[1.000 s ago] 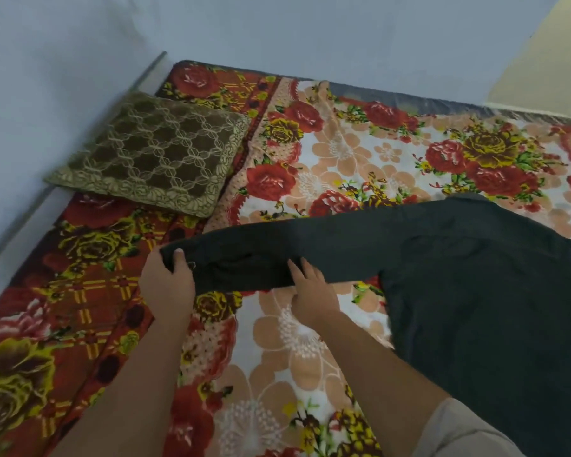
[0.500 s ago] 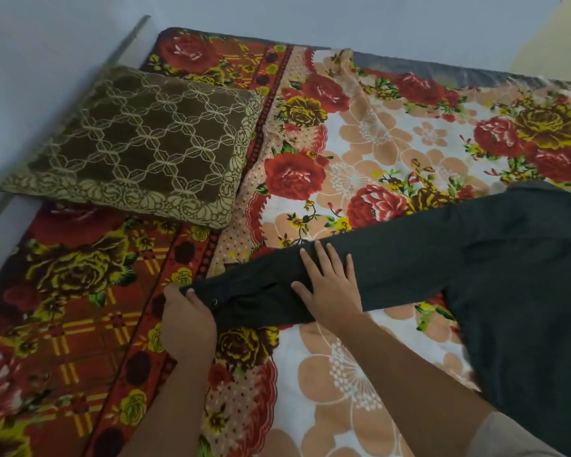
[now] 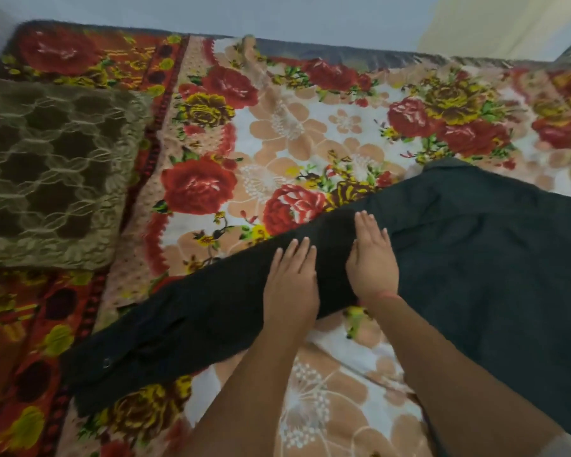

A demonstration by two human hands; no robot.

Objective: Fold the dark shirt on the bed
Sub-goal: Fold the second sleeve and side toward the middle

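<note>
1. Dark shirt [image 3: 491,258] is laid on the bed [image 3: 343,51], with its body spread at the right side and one long sleeve [image 3: 178,331] stretched toward the lower left.
2. The sleeve is seen lying flat across the flowered cover [image 3: 310,140]. Its cuff end reaches the red-patterned strip, and a small button [image 3: 107,362] is visible there.
3. The left hand [image 3: 290,288] is placed palm down on the middle of the sleeve. Its fingers [image 3: 302,250] are held straight and close together, and nothing is gripped.
4. The right hand [image 3: 371,258] is laid flat just beside it, nearer the shoulder. Its fingers [image 3: 365,225] are extended on the cloth, and nothing is grasped.
5. A red thread [image 3: 384,295] is noted at the right wrist.
6. A brown patterned pillow [image 3: 56,173] is set at the left of the bed, apart from the shirt.
</note>
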